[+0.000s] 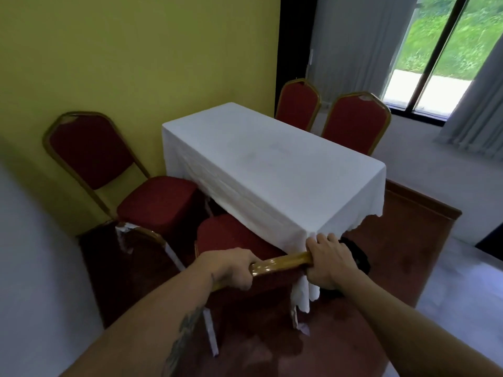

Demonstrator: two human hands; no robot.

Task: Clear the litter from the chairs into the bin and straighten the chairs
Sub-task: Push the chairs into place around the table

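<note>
A red chair with a gold frame (234, 240) stands right below me, its seat partly under the white-clothed table (272, 170). My left hand (231, 268) grips the left end of its gold top rail (283, 263). My right hand (328, 262) grips the right end, where the tablecloth corner hangs. A second red chair (152, 202) stands to the left by the yellow wall, angled toward the table. Two more red chairs (298, 104) (355, 123) stand at the table's far side. No litter shows on the visible seats.
A dark round object (356, 257), partly hidden behind my right hand, sits on the red carpet (394, 254) near the table corner. The yellow wall (136, 63) is to the left. A window with grey curtains (473, 112) is at the back right.
</note>
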